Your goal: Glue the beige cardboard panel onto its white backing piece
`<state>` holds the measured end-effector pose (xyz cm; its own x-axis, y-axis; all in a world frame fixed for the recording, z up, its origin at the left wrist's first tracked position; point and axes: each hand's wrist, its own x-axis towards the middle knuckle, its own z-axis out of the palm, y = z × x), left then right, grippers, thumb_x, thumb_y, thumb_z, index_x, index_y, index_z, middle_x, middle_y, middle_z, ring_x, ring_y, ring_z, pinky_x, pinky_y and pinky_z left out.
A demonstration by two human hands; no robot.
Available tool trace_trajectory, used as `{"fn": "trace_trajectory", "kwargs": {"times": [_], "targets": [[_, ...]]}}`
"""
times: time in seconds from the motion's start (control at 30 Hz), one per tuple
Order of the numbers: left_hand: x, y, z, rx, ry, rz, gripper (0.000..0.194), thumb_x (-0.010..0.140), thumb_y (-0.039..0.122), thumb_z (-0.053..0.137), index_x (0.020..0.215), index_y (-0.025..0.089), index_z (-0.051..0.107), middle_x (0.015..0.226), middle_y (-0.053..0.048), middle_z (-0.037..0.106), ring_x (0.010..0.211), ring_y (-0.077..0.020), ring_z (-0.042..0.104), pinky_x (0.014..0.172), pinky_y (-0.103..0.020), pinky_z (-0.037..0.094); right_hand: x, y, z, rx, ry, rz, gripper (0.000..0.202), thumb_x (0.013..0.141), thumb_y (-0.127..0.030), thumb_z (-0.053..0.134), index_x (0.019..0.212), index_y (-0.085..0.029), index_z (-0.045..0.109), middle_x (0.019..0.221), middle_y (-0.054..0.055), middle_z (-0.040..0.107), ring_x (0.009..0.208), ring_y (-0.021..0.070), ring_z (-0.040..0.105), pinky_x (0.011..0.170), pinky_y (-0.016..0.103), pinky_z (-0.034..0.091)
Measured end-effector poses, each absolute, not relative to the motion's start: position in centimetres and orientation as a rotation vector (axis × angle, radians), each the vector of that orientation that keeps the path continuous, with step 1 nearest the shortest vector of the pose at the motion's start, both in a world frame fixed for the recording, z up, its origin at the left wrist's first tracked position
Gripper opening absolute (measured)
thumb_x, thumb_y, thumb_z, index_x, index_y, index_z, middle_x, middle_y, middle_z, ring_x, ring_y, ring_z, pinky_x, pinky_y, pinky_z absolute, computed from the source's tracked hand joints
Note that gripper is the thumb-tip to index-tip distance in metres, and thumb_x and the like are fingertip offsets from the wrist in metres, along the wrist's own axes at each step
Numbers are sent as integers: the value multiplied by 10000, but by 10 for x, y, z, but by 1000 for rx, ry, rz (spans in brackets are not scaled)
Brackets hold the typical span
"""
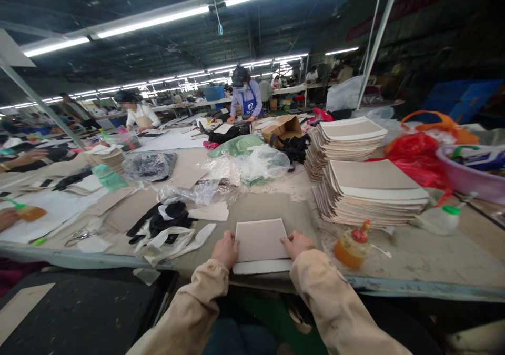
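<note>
Head view: a cluttered tabletop (410, 255) crosses a workshop under a dark roof (158, 44) hung with lit strip lights (153, 22). At its left end, another person's hand (8, 219) is at a green-tipped bottle (31, 212) of amber liquid. Next, scissors (79, 236) lie near the front edge; farther back sits a dark bundle (152, 165) in clear plastic. Black fabric strips (173, 221) lie heaped with white ones, left of the front edge's middle.

At the middle of the front edge, a taupe panel (260, 242) lies over a grey-brown sheet (272, 208), a white strip showing at its near side. Left hand (225, 249): grip closed on the panel's left edge. Right hand (299, 243): grip pinching its right edge. Behind, clear and green plastic bags (262, 163) lie toward the far edge, beyond which a person in a blue apron (249, 102) stands.

Right of the hands, a red-topped bottle (352, 250) of amber liquid stands near the front edge. Behind it are a front stack (374, 186) and a rear stack (351, 134) of similar panels. Toward the right end: a green-capped bottle (440, 219), red plastic (418, 155) and a purple basin (479, 179).
</note>
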<state>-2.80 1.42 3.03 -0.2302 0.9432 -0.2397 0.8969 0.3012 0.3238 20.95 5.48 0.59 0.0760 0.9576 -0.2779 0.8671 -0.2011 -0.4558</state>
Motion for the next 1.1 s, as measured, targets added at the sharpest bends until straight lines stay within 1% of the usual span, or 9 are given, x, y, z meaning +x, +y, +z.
{"fn": "trace_trajectory", "kwargs": {"times": [0.07, 0.13, 0.23, 0.37, 0.53, 0.7, 0.8, 0.9, 1.1], "targets": [[-31, 14, 29, 1599, 2178, 253, 352, 876, 274, 461, 1177, 92, 487, 871, -122, 676, 918, -239, 628, 785, -306, 406, 210, 56, 6, -2179, -1889, 807, 247, 803, -416, 581, 772, -185, 662, 816, 88, 695, 819, 226, 640, 626, 275, 400], [-33, 15, 28, 1546, 2145, 340, 360, 855, 309, 500, 1146, 97, 520, 806, -95, 669, 886, -234, 628, 762, -298, 407, 211, 57, 6, -2182, -1901, 816, 253, 811, -420, 571, 788, -185, 662, 831, 90, 696, 829, 226, 639, 629, 274, 399], [-34, 18, 24, 1442, 2083, 499, 265, 759, 365, 614, 915, 151, 601, 684, -30, 624, 787, -212, 621, 688, -276, 409, 210, 56, 6, -2178, -1903, 819, 250, 811, -413, 575, 790, -180, 662, 830, 95, 696, 826, 228, 640, 626, 275, 398], [-31, 18, 20, 1246, 1941, 796, 307, 661, 442, 664, 701, 183, 505, 576, 31, 536, 637, -155, 576, 578, -240, 408, 211, 51, 7, -2102, -1892, 809, 223, 824, -382, 566, 759, -189, 655, 788, 68, 694, 789, 211, 636, 620, 269, 393], [-25, 5, 34, 1065, 1680, 1123, 480, 639, 631, 573, 778, 189, 445, 665, 25, 577, 612, -130, 573, 569, -241, 456, 221, 41, 18, -1910, -1855, 801, 303, 832, -477, 531, 680, -227, 608, 662, -9, 645, 698, 162, 606, 606, 245, 383], [-18, -10, 61, 894, 1405, 1373, 441, 632, 510, 682, 827, 178, 468, 727, 20, 594, 639, -114, 564, 600, -226, 452, 224, 34, 31, -1566, -1639, 838, 394, 748, -613, 548, 670, -227, 547, 661, -4, 587, 654, 165, 552, 626, 255, 412], [-11, -15, 73, 831, 1285, 1466, 393, 638, 426, 726, 824, 175, 488, 735, 26, 595, 640, -106, 549, 596, -216, 437, 218, 30, 38, -1296, -1320, 1038, 444, 693, -646, 584, 770, -211, 555, 757, 29, 606, 706, 185, 553, 628, 259, 432], [-2, -19, 81, 835, 1255, 1509, 363, 644, 391, 737, 805, 173, 496, 734, 28, 595, 637, -101, 537, 588, -206, 427, 215, 24, 46, -1135, -1115, 1186, 475, 709, -641, 579, 854, -188, 563, 757, 21, 594, 687, 167, 520, 591, 244, 400], [20, -33, 87, 740, 1239, 1543, 381, 627, 407, 753, 814, 179, 511, 746, 20, 625, 634, -127, 578, 582, -222, 449, 221, 16, 52, -1185, -1116, 1117, 474, 722, -624, 588, 585, -176, 516, 534, -31, 413, 551, 117, 347, 498, 246, 251]]}}
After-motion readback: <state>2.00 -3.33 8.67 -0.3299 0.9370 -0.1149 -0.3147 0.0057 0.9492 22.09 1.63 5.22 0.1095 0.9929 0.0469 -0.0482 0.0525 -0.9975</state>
